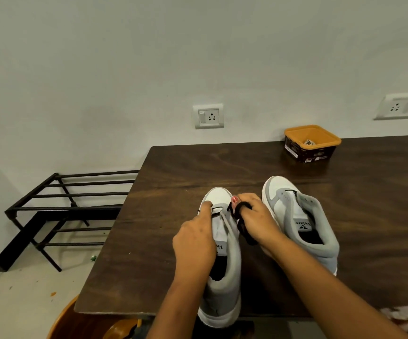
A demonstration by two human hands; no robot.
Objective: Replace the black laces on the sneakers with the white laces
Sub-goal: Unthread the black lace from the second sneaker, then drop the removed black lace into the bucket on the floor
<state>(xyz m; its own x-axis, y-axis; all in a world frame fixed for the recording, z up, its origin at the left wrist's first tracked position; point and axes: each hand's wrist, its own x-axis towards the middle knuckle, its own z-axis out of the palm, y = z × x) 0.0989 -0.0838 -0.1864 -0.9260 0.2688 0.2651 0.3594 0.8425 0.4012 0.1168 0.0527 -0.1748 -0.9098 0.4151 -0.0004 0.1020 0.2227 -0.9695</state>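
Forearms reach forward over counter (173, 177) front edge. Left hand (194, 242) curled on near sneaker (222, 299), gripping eyelet row. Right hand (258, 222) clenched round bunched black lace (244, 230). Sneaker toe points to wall, heel overhangs edge. Second sneaker (321, 217) parallel, just right. Orange tub (296, 132) far back; bare counter left.

Both bare forearms reach forward from the lower edge, close together. The left hand (195, 238) lies palm down, its fingertips (207, 206) pinching the black lace (245, 232). The right hand (256, 218) curls its grip round a bundle of the same lace, thumb pointing forward.
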